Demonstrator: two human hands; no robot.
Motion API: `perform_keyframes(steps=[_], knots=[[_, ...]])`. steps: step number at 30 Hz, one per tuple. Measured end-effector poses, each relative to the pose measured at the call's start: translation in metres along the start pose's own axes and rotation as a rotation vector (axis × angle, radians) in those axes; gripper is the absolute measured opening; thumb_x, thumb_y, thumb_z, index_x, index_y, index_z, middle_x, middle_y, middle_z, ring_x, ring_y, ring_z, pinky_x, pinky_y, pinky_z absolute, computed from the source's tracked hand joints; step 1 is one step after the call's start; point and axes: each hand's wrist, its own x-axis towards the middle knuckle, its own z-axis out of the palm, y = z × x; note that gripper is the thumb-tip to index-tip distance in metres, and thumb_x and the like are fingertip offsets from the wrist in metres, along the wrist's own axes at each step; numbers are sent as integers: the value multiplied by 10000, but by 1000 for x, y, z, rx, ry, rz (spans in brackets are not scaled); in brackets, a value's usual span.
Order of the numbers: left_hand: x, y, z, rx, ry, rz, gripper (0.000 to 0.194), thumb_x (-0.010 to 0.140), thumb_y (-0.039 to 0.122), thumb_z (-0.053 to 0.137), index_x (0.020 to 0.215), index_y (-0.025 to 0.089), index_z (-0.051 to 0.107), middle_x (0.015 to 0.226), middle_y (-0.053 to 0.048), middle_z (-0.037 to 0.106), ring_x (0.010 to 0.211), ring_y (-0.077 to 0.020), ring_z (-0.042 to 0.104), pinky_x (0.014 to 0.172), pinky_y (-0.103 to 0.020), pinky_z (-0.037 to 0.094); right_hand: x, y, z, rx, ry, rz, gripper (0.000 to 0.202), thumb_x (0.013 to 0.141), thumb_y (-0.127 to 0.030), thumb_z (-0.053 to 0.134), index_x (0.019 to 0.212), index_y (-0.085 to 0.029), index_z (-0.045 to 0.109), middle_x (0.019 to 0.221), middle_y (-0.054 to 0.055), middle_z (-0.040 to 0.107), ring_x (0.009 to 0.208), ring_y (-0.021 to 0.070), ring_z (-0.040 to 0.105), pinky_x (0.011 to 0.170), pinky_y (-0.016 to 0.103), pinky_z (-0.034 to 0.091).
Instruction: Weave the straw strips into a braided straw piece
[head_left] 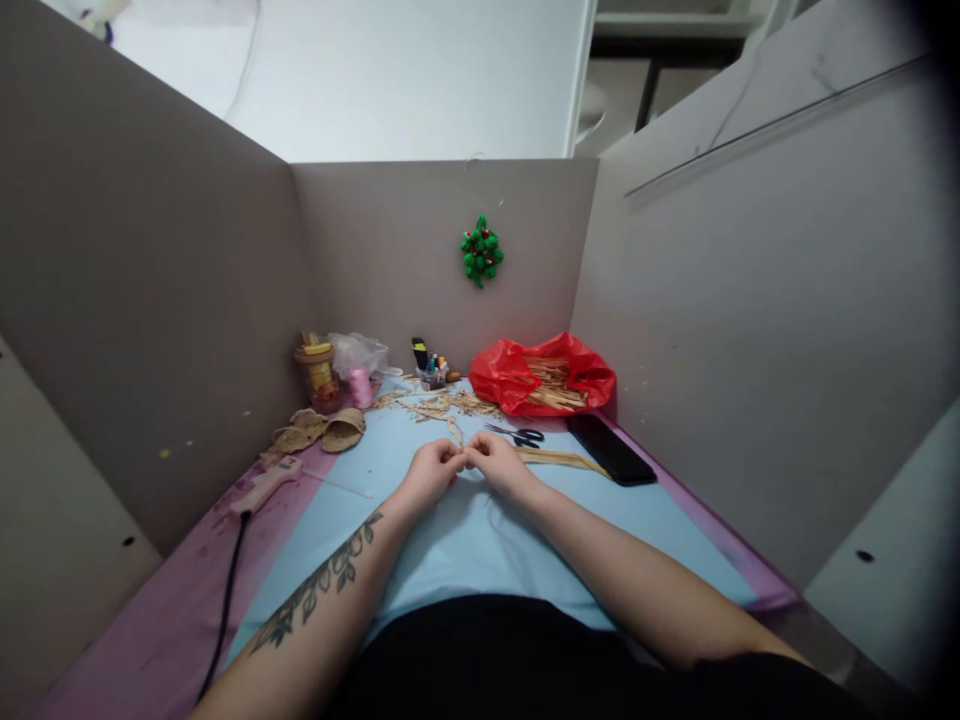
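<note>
Pinching short tan straw-like strip (pixel 455 432) in closed, meeting fingertips of left hand (pixel 433 470) and right hand (pixel 501 466), nearer than and left of crumpled red plastic bag (pixel 502 378). Also seeing, nearer than bag: flat yellowish straw-like strands (pixel 559 459), black rectangular phone-like slab (pixel 611 450), black-handled scissors (pixel 528 436). Left of bag: loose tan straw scraps (pixel 442 407).

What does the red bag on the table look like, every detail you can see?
The red bag looks like thin, shiny plastic, crumpled and slumped. Its mouth gapes open, showing a bundle of tan, straw-like strips inside. It lies toward the back right of the table, beyond a flat black slab. Whether it touches the panel behind is unclear. Neither the left hand nor the right hand touches it.
</note>
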Motion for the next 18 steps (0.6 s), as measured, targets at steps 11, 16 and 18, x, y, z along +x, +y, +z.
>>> perform_keyframes(steps=[11, 16, 18], knots=[[2, 6, 7, -218, -58, -47, 209, 700, 361, 544, 657, 170, 470, 498, 62, 433, 422, -66, 365, 422, -192, 270, -3, -11, -4, 123, -13, 117, 106, 619, -245, 565, 585, -159, 514, 511, -28, 534, 479, 95, 441, 480, 219, 323], [4, 6, 4, -210, -43, -44, 162, 693, 305, 521, 641, 163, 462, 504, 60, 424, 451, -63, 350, 453, -186, 269, -3, -11, -6, 160, -88, 130, 121, 635, -270, 578, 638, -153, 544, 541, -29, 536, 479, 81, 416, 472, 208, 308], [4, 7, 2, -190, -46, -43, 161, 697, 302, 514, 640, 161, 460, 506, 60, 420, 455, -62, 343, 461, -186, 269, -1, -9, -8, 162, -117, 131, 122, 631, -265, 583, 665, -151, 555, 549, -31, 540, 485, 80, 425, 484, 209, 323]])
